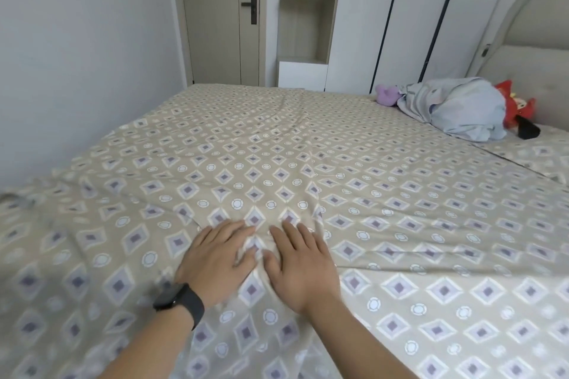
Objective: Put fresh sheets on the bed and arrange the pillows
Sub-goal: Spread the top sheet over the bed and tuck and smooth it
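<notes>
Our fingers (234, 232) lie straight and a little spread, flat on the sheet (277, 163), holding nothing. The left hand (215, 261) and the right hand (300, 268) press side by side, palms down, near the closer edge of the bed (523, 169), with a small ridge of bunched cloth raised between the two thumbs. On our left wrist sits a black watch (180, 301).

The sheet is beige with lilac diamonds and pale rings, and it is spread over nearly the whole bed. Creases fan out from our hands toward the far side, and a long fold runs to the right from beside the right hand. At the left the cloth is rumpled and droops over the bed's edge. Toward the headboard (529, 40) the sheet's edge runs slantwise, and past it lies more cloth of the same pattern.

At the head end rests a crumpled pale blue bundle (455, 111), whether a pillow or bedding we cannot tell. A purple plush (388, 95) touches it on the left and a red plush (517, 104) on the right.

Beyond the bed stand a closed door (215, 15) with a dark handle, an open shelf (308, 9) with a bottle on it, and a white wardrobe (431, 9).
</notes>
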{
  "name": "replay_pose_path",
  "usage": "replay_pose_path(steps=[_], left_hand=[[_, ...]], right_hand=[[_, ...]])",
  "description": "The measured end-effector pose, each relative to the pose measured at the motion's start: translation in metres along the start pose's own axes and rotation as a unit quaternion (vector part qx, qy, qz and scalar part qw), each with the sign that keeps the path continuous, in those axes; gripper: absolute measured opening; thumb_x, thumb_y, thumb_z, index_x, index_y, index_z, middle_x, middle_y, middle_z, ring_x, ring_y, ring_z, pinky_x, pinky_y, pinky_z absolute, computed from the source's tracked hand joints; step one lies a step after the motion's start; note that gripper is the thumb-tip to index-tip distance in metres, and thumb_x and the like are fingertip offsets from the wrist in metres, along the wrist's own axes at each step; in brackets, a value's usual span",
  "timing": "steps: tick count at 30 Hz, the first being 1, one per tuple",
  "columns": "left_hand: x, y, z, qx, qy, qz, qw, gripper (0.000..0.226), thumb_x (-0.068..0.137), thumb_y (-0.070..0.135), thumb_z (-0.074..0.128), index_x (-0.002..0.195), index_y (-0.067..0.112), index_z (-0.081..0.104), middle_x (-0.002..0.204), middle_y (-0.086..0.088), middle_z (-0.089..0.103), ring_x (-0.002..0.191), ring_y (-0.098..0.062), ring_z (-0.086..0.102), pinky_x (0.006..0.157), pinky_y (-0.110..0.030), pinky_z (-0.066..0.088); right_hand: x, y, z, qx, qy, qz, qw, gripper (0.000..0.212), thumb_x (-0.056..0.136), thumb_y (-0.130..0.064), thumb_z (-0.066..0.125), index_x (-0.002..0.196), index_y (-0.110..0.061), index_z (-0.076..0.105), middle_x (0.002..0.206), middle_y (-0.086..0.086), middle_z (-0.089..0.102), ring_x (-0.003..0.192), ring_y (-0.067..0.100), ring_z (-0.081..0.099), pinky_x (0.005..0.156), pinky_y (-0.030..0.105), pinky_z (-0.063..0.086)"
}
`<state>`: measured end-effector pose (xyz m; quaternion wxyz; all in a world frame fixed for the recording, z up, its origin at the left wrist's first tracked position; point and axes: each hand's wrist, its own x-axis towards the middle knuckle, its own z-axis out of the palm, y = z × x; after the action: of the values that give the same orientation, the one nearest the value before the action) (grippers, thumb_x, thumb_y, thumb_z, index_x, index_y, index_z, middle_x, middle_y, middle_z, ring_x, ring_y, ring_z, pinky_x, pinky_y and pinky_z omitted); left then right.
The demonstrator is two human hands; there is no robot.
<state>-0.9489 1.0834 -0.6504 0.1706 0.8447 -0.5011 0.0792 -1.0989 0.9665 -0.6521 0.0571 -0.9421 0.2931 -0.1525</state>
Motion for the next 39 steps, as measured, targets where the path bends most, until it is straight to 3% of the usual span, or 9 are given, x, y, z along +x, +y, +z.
replay_pose_path(steps=[7,11,15,17,20,25,33,35,39], left_hand=[[-0.019,0.014,0.012,-0.053,0.075,-0.045,0.995,0.053,0.082,0.058,0.027,0.125,0.050,0.057,0.117,0.029,0.058,0.110,-0.001,0.055,0.103,-0.024,0.031],[-0.023,0.020,0.013,-0.080,0.091,-0.032,0.992,0.054,0.076,0.062,0.029,0.117,0.050,0.062,0.101,0.026,0.055,0.107,-0.003,0.050,0.094,-0.027,0.032],[-0.047,0.033,0.011,-0.042,0.111,0.041,0.992,0.035,0.080,0.054,0.047,0.112,0.049,0.063,0.090,0.023,0.048,0.091,-0.006,0.046,0.079,-0.025,0.038],[-0.056,0.030,0.010,-0.036,0.113,0.074,0.990,0.033,0.081,0.049,0.054,0.112,0.048,0.061,0.093,0.024,0.048,0.090,-0.004,0.048,0.077,-0.023,0.041],[-0.060,0.018,0.006,-0.036,0.118,0.091,0.988,0.027,0.082,0.039,0.068,0.105,0.047,0.059,0.097,0.024,0.049,0.091,-0.005,0.052,0.077,-0.025,0.046],[-0.064,0.021,0.003,-0.017,0.143,0.067,0.987,0.030,0.079,0.035,0.080,0.097,0.042,0.057,0.094,0.024,0.051,0.086,-0.006,0.053,0.073,-0.025,0.047],[-0.067,0.022,0.002,-0.007,0.157,0.037,0.987,0.033,0.075,0.032,0.083,0.097,0.039,0.059,0.093,0.021,0.054,0.083,-0.011,0.056,0.069,-0.029,0.050],[-0.067,0.021,0.002,-0.012,0.163,0.043,0.986,0.033,0.073,0.026,0.086,0.093,0.038,0.062,0.090,0.021,0.055,0.081,-0.011,0.056,0.067,-0.029,0.050],[-0.063,0.022,-0.004,-0.025,0.182,0.057,0.981,0.033,0.071,0.015,0.088,0.080,0.036,0.065,0.079,0.021,0.056,0.071,-0.010,0.054,0.061,-0.028,0.049]], right_hand=[[-0.018,0.007,0.007,0.051,0.084,-0.012,0.995,0.056,0.100,-0.055,0.027,0.146,-0.032,0.051,0.151,-0.016,0.048,0.147,0.012,0.033,0.121,0.030,0.013],[-0.029,0.021,0.001,0.099,0.078,-0.017,0.992,0.049,0.093,-0.055,0.033,0.129,-0.037,0.060,0.137,-0.021,0.058,0.133,0.008,0.044,0.115,0.028,0.028],[-0.041,0.025,-0.020,0.194,0.124,0.032,0.973,0.021,0.092,-0.031,0.053,0.103,-0.029,0.071,0.104,-0.013,0.065,0.102,0.014,0.056,0.090,0.033,0.047],[-0.049,0.025,-0.035,0.208,0.124,0.109,0.964,0.012,0.092,-0.028,0.053,0.087,-0.026,0.064,0.092,-0.009,0.060,0.088,0.019,0.057,0.078,0.036,0.048],[-0.056,0.024,-0.045,0.175,0.037,0.225,0.958,0.029,0.092,-0.038,0.048,0.074,-0.018,0.057,0.082,0.002,0.062,0.077,0.026,0.059,0.066,0.033,0.045],[-0.069,0.019,-0.047,0.070,-0.110,0.249,0.960,0.050,0.093,-0.059,0.038,0.113,-0.022,0.066,0.117,0.000,0.067,0.112,0.025,0.063,0.089,0.035,0.044],[-0.079,0.024,-0.045,0.098,-0.095,0.281,0.950,0.047,0.090,-0.067,0.043,0.114,-0.032,0.063,0.116,-0.002,0.066,0.111,0.023,0.062,0.089,0.032,0.044],[-0.080,0.030,-0.042,0.112,-0.110,0.277,0.948,0.047,0.089,-0.070,0.043,0.107,-0.032,0.062,0.112,-0.002,0.067,0.101,0.020,0.062,0.086,0.032,0.045],[-0.083,0.040,-0.025,0.313,-0.070,0.235,0.918,0.054,0.080,-0.063,0.060,0.073,-0.010,0.059,0.068,0.002,0.063,0.061,0.010,0.054,0.064,0.029,0.042]])
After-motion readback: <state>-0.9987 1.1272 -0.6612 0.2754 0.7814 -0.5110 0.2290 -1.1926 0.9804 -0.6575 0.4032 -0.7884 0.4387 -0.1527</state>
